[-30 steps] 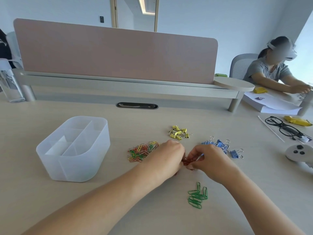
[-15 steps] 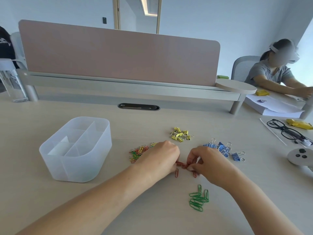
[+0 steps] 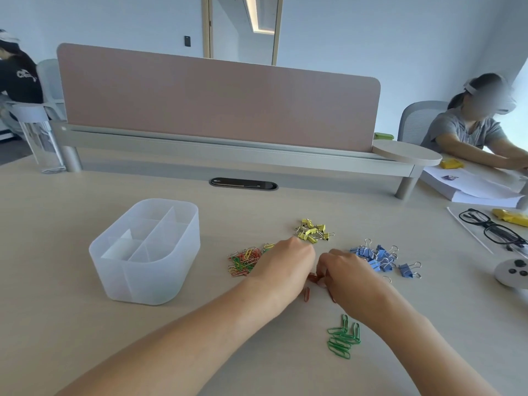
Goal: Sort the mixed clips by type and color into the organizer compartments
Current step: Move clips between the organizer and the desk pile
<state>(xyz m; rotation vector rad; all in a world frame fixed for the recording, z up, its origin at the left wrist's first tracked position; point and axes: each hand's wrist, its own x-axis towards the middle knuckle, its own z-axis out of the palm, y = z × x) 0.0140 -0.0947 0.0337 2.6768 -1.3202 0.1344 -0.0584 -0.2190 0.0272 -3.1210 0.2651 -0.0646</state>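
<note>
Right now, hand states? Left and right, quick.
Left hand: fingers curled over the red paper clips, fingertips hidden, cannot tell.
Right hand: pinching the red paper clips.

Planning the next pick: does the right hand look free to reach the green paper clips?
Probably yes: the green paper clips lie uncovered beside the right forearm; the right hand must first drop the red clips it pinches.

Pale wood worktop (image 3: 85, 324) runs to a dusty-pink divider panel (image 3: 217, 101) at 12 o'clock — a grey shelf rail (image 3: 228, 154) beneath it. Pale blue walls (image 3: 371, 32) behind, a ceiling light strip (image 3: 254, 12) at 12, a grey office chair (image 3: 414, 121) at 2 o'clock.
</note>
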